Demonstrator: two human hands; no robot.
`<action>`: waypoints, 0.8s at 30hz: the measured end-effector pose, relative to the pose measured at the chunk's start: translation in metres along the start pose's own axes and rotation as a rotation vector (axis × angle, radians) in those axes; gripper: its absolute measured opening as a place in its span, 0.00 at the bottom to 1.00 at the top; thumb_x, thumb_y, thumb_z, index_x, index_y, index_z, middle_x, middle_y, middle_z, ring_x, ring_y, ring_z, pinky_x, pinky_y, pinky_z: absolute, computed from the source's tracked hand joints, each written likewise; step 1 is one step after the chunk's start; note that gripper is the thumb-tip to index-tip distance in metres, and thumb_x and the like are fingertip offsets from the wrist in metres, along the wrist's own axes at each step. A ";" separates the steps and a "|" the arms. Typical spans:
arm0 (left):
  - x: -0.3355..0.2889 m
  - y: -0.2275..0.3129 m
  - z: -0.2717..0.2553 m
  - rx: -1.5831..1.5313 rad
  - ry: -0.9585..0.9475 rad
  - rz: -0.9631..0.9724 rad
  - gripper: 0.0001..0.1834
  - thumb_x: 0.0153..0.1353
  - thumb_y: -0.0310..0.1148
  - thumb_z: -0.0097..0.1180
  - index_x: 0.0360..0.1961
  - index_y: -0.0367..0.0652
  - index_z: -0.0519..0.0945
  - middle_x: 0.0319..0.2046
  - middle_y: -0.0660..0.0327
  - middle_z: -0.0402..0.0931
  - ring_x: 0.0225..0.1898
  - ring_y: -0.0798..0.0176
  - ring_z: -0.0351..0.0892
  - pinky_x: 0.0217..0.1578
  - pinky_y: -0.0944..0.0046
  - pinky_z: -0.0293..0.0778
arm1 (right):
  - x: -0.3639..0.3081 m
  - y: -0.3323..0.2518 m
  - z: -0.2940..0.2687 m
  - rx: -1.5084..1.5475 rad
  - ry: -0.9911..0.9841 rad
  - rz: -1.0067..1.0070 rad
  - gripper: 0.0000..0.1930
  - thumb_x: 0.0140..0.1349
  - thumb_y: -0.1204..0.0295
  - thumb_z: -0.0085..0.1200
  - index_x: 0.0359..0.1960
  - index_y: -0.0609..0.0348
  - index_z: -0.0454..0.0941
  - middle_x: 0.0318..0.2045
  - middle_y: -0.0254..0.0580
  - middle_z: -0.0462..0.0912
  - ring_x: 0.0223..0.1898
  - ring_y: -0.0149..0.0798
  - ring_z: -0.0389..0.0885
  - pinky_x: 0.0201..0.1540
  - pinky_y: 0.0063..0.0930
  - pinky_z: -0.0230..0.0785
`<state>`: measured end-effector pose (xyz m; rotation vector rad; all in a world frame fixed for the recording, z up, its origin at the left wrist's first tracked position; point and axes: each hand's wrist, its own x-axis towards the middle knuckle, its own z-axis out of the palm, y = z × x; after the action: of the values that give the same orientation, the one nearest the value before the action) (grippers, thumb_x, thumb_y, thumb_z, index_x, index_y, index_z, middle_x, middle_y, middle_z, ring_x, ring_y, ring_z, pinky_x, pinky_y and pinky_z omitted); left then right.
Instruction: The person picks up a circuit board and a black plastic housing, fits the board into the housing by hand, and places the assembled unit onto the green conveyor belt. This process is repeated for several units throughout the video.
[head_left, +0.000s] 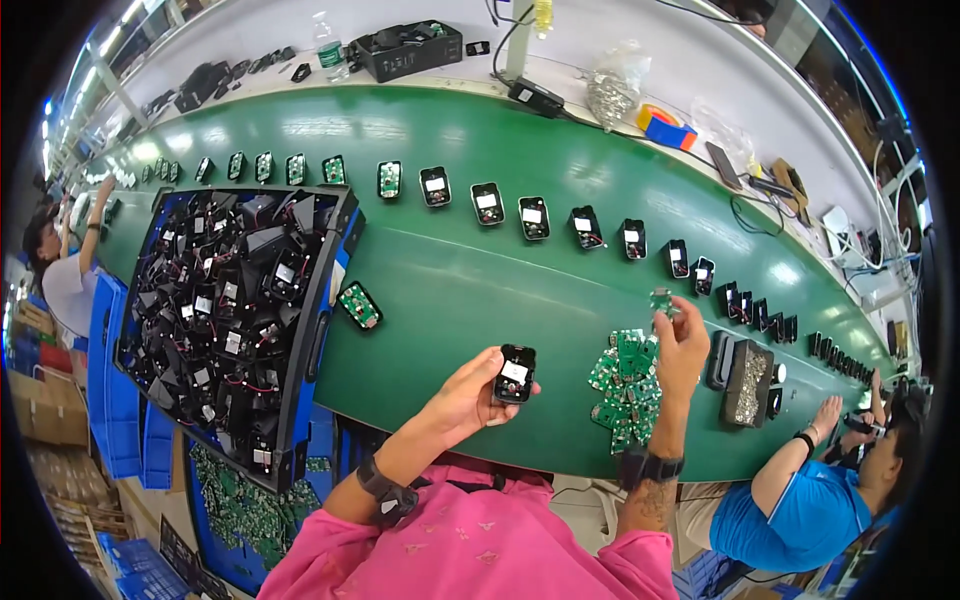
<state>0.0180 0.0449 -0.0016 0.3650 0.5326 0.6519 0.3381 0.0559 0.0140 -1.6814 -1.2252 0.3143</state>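
Observation:
My left hand [470, 402] is closed around a small black device housing [515, 374] with a white label inside, held above the table's near edge. Off to the right, my right hand [682, 340] pinches a small green circuit board [661, 299] by its lower edge. Just beside that wrist lies a heap of green circuit boards [625, 385] with silvery parts on them. A housing with a green board fitted in it [360, 306] lies alone on the table to the left.
A blue-and-black crate [345, 215] full of black housings stands at left. Housings [487, 203] line the green table [470, 290] in a long row. A box of small metal parts [748, 383] sits right. A co-worker in blue [790, 515] sits at right, another [75, 270] far left.

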 end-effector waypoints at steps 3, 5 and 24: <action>-0.002 0.003 0.004 0.040 0.023 0.006 0.20 0.77 0.47 0.38 0.60 0.46 0.66 0.45 0.47 0.80 0.28 0.65 0.81 0.25 0.70 0.76 | -0.038 -0.071 -0.003 0.519 -0.336 0.248 0.16 0.60 0.80 0.61 0.50 0.66 0.81 0.29 0.36 0.80 0.23 0.29 0.80 0.22 0.20 0.68; -0.003 0.004 0.007 0.078 0.045 0.006 0.21 0.77 0.48 0.39 0.60 0.46 0.66 0.43 0.51 0.81 0.28 0.65 0.81 0.25 0.71 0.75 | -0.062 -0.100 0.004 0.653 -0.660 0.251 0.16 0.59 0.84 0.61 0.50 0.67 0.82 0.30 0.39 0.80 0.20 0.29 0.79 0.19 0.17 0.67; -0.016 0.011 0.020 0.209 -0.029 0.115 0.26 0.74 0.45 0.44 0.67 0.45 0.61 0.43 0.58 0.78 0.31 0.66 0.82 0.24 0.71 0.74 | -0.085 -0.109 0.041 0.557 -0.751 0.389 0.14 0.60 0.79 0.65 0.47 0.66 0.81 0.34 0.35 0.75 0.21 0.22 0.78 0.18 0.16 0.63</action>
<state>0.0134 0.0397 0.0255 0.6041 0.5567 0.7025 0.2090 0.0075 0.0569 -1.3135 -1.1490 1.4842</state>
